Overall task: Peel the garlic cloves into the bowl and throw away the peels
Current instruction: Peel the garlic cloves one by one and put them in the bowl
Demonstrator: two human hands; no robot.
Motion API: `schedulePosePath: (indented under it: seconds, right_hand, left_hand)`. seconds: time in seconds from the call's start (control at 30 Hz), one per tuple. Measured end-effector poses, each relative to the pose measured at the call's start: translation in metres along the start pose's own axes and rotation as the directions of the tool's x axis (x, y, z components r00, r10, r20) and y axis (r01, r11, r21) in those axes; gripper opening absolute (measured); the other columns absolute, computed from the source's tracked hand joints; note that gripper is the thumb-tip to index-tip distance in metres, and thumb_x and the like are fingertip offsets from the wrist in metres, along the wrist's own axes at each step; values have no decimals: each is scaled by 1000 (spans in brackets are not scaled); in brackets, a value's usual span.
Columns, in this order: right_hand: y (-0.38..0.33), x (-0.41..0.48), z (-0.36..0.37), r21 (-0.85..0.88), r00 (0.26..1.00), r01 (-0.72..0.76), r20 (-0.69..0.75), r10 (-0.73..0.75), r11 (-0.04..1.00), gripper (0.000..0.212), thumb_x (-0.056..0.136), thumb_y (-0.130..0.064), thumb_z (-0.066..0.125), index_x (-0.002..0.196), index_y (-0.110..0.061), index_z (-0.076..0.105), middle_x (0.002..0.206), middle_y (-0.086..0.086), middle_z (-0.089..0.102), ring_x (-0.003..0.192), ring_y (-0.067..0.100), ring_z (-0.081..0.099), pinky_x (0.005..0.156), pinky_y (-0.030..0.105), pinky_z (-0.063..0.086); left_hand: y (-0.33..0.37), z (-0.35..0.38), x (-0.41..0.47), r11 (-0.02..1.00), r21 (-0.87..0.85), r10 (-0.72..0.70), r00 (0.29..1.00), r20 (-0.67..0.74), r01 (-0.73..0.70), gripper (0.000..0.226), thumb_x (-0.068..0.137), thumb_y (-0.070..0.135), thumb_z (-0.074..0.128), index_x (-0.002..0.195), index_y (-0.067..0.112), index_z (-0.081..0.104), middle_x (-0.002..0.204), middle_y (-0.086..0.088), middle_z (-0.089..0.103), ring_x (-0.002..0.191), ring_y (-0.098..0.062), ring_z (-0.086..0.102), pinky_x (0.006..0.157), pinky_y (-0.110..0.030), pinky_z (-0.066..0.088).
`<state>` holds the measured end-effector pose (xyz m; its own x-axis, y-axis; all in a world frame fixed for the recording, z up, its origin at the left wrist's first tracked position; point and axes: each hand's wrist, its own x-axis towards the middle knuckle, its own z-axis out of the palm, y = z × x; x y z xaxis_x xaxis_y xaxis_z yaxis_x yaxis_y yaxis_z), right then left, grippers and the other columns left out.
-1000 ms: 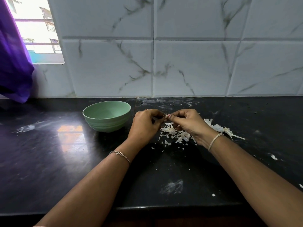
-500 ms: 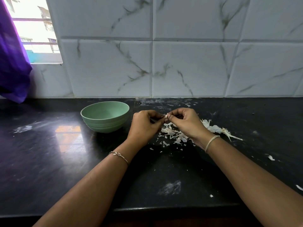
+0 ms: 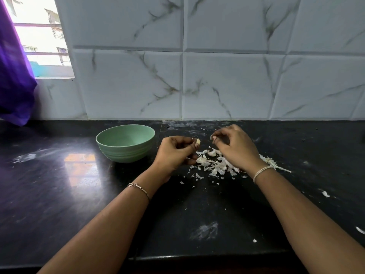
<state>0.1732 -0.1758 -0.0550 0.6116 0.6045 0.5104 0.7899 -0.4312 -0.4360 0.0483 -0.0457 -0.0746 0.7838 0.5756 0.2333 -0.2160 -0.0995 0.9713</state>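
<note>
I'm looking at a glossy black stone countertop (image 3: 59, 194). From its middle, a pale green round bowl (image 3: 126, 153) stands at 11 o'clock. A heap of white papery garlic peels (image 3: 215, 167) lies at 1 o'clock, with stray white flakes (image 3: 325, 193) toward 3 and a chalky white smudge (image 3: 205, 231) at 5.

No readable text, labels or numbers anywhere.
</note>
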Motion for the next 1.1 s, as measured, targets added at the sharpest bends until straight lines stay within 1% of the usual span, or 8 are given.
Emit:
schedulePosePath:
  seconds: [0.1,0.23,0.3,0.4,0.5,0.57,0.9,1.1]
  right_hand:
    - [7,0,-8,-104,996,-60,52,66,993,18,92,-38,63,99,-25,73,118,-3,49,108,14,52,80,26,35]
    - [13,-1,-8,-128,997,-72,-24,69,989,22,73,-22,81,62,-23,62,84,-9,61,89,13,62,67,22,42]
    - [14,1,-7,-95,999,-46,-20,44,994,23,72,-16,80,67,-20,58,74,-9,59,71,10,57,57,20,37]
    - [9,2,-4,169,998,-23,63,12,985,14,77,-19,80,85,-19,68,85,-8,68,75,10,63,68,20,49]
    - [-3,-2,-1,525,986,-130,161,52,841,8,82,-20,77,89,-17,76,87,3,74,82,13,68,78,25,54]
    - [-9,-5,3,612,979,-158,201,41,775,6,82,-16,77,87,-13,76,84,8,74,76,12,66,75,25,53]
    - [-16,-8,11,614,973,-206,209,95,762,4,81,-8,74,79,-9,77,81,12,74,72,12,62,70,25,50]
    - [-17,-9,9,604,977,-189,199,84,774,16,79,-3,72,68,-14,74,67,0,68,65,8,59,65,24,48]
  left_hand:
    - [1,-1,0,999,-29,-35,999,3,36,10,88,-1,66,96,5,69,80,-12,67,61,-11,64,55,-22,56]
    - [0,-2,0,998,-26,-55,998,12,55,12,89,-2,65,98,5,68,73,-4,69,62,-12,64,56,-24,56]
    - [1,-2,0,998,-22,-62,998,17,63,16,88,-2,66,102,3,66,73,-3,70,61,-12,64,56,-25,56]
    - [2,-1,-1,998,-14,-67,998,15,67,21,85,-1,69,105,2,64,80,-9,67,57,-13,63,54,-25,55]
    - [3,1,-1,997,-14,-72,997,1,72,20,84,-2,70,99,5,60,80,-12,64,55,-15,61,51,-26,55]
    - [3,1,0,997,-18,-70,998,3,70,22,84,-3,71,99,6,57,79,-13,63,54,-16,61,51,-27,55]
    - [5,1,-3,998,43,-38,997,64,35,22,84,-7,65,98,10,63,71,-10,56,49,-10,56,49,-25,53]
    - [7,2,-6,996,-10,-88,993,76,89,20,83,-5,67,98,9,67,70,-6,59,49,-9,53,49,-24,52]
